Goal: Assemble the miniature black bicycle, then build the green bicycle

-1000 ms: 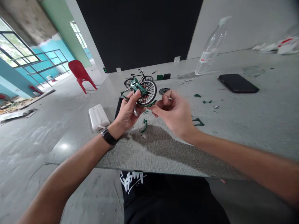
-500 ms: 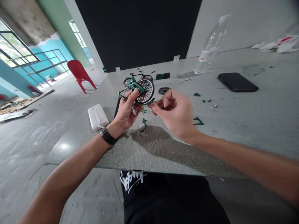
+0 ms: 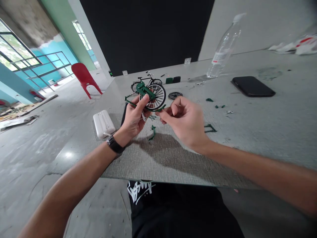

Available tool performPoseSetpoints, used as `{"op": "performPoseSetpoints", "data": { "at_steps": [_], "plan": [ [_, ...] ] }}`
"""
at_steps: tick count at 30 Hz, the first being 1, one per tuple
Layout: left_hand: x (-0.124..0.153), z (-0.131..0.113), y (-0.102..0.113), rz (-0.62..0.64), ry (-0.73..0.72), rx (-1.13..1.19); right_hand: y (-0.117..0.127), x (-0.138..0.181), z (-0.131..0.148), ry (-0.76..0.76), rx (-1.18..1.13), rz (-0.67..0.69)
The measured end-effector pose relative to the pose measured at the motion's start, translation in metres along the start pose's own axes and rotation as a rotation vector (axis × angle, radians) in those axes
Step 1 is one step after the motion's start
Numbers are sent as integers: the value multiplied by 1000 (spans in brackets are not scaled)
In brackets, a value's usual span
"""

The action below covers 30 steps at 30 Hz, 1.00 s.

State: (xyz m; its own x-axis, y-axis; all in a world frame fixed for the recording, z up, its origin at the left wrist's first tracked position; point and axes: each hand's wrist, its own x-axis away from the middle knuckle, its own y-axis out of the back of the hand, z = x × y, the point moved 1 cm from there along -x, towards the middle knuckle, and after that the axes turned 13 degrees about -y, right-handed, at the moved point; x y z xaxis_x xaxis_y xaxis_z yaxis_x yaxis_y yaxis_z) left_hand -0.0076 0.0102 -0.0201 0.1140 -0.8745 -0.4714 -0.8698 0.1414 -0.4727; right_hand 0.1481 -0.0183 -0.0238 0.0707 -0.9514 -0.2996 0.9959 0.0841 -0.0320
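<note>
My left hand point(image 3: 135, 117) grips a partly built model bicycle point(image 3: 146, 90) with green frame parts and one black-spoked wheel point(image 3: 156, 96). Pinched at the wheel's lower right edge, the fingers of my right hand point(image 3: 184, 117) hold a small curved green part point(image 3: 162, 108), which looks like a mudguard. The fingertips hide its near end. On the table below lies another curved green piece point(image 3: 153, 133). A loose black wheel point(image 3: 175, 95) rests just beyond my right hand, and a green frame piece point(image 3: 210, 128) sits to its right.
Behind the held model stands a black model bicycle point(image 3: 150, 78). A white power bank point(image 3: 104, 124) lies at left. On the right are a black phone point(image 3: 253, 86), a clear plastic bottle point(image 3: 224, 48) and small green bits point(image 3: 209, 99). A red chair point(image 3: 84, 79) stands on the floor.
The held bicycle has shifted slightly right, and its wheel is turned a little more toward me. Both hands keep their grips.
</note>
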Motion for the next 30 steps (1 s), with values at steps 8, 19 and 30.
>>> {"op": "performPoseSetpoints", "data": {
  "at_steps": [8,19,30],
  "plan": [
    [-4,3,6,-87,-75,-136,-1,-3,-3,-94,-88,26],
    [0,5,4,-67,-265,-475,1,3,3,132,205,83],
    [1,5,5,9,-283,-520,1,-7,-3,17,35,143]
  ]
}}
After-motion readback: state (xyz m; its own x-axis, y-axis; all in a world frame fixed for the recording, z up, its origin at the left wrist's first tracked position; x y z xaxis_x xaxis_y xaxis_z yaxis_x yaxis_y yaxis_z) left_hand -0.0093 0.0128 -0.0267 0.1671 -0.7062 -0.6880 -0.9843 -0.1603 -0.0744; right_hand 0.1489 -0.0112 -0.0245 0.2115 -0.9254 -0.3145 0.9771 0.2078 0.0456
